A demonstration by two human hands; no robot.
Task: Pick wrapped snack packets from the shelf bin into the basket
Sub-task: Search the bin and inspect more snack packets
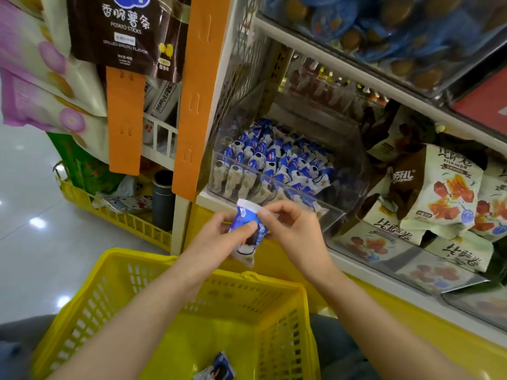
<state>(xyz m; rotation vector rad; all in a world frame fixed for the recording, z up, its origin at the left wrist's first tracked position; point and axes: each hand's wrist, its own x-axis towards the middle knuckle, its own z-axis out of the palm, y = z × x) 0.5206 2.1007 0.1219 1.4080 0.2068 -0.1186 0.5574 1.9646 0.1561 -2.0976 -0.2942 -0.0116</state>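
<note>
Left hand (216, 231) curls fingers and thumb round the lower body of a blue-and-white snack packet (248, 229), while the right hand (290, 229) pinches the packet's white top edge between thumb and forefinger. The wrapper's print is too blurred to read, and the left thumb covers part of its middle. Both forearms run off the bottom edge. Purple-and-cream bags (35, 86) at far left are cut by the frame.

Pale glossy floor tiles (24, 215) show at left, with a yellow crate (123, 218) on them beside an orange-trimmed shelf post (200, 91). Right of the post, a clear shelf bin (348, 171) holds rows of the same packets (277, 160). Further right lie cream bags with red pictures (444, 193).

The held packet hangs between both hands, just in front of the bin's lip and above the far rim of the yellow basket (153, 272). One more packet (216, 370) lies on the basket's floor, well below the hands.
</note>
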